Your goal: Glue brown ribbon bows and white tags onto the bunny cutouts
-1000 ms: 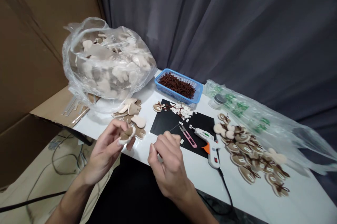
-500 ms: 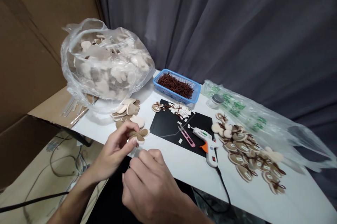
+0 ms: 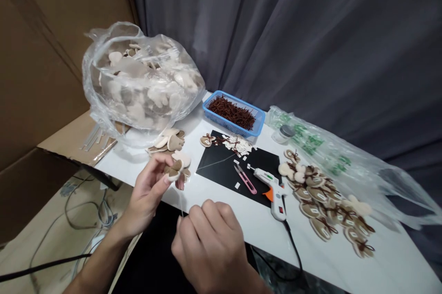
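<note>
My left hand (image 3: 150,192) pinches a small tan and brown felt piece (image 3: 173,170) just above the white table's (image 3: 241,215) near edge. My right hand (image 3: 207,243) is lower and nearer to me, fingers curled in a pinch. A thin pale thread (image 3: 181,202) runs from the felt piece down to those fingers. Loose felt pieces (image 3: 169,141) lie on the table just behind my left hand.
A clear bag of felt shapes (image 3: 138,82) stands at the back left by cardboard (image 3: 41,54). A blue basket of brown bows (image 3: 235,113), a black mat (image 3: 224,165), pink snips (image 3: 246,179), a white glue gun (image 3: 274,188) and finished pieces (image 3: 328,206) lie to the right.
My right hand dropped from beside the black mat toward me, drawing the thread down. My left hand stayed near the table edge, still holding the felt piece.
</note>
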Tool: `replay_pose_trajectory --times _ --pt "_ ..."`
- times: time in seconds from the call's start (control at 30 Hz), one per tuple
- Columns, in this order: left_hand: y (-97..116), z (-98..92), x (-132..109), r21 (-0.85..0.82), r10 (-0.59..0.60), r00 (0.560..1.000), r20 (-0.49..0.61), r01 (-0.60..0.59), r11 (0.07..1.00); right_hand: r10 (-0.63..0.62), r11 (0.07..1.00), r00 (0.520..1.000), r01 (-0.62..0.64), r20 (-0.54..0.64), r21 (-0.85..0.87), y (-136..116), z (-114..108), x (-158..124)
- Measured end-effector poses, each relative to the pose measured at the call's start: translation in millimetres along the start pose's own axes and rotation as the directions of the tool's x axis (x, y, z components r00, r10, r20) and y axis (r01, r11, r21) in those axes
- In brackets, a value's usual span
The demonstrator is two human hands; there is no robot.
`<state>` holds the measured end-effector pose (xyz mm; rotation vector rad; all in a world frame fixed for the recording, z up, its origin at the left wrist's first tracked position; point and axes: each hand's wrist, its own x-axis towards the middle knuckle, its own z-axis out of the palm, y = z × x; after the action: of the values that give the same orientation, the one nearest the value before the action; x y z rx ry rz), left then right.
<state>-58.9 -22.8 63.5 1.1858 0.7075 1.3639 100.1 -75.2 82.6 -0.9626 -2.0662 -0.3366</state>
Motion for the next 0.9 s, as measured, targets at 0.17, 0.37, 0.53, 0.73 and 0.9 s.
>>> replay_pose_trajectory --times 0.17,0.37,0.53,0.73,0.9 --pt "-1 6.4 1 -0.020 0.055 0.997 -0.047 -0.056 0.998 0.021 1.000 0.998 -0.020 -0.059 0.022 -18 14 -3" --pt "-4 5.8 -1 0.012 0.020 0.999 -0.041 -0.020 1.000 0.012 0.999 0.998 -0.009 -0.055 0.042 -26 24 -4" --pt "-5 2.6 -1 0.110 -0.003 1.000 -0.007 0.004 0.994 0.003 0.989 0.997 0.008 -0.076 0.147 -35 30 -5" --pt "-5 -0.2 -2 0.307 -0.039 0.996 0.085 0.011 0.952 0.066 0.976 0.996 -0.052 -0.059 0.211 -23 23 5" --pt "-2 -3.7 -2 0.398 -0.131 0.961 0.243 0.025 0.917 0.076 0.952 0.997 -0.076 0.012 0.297 6 -7 19"
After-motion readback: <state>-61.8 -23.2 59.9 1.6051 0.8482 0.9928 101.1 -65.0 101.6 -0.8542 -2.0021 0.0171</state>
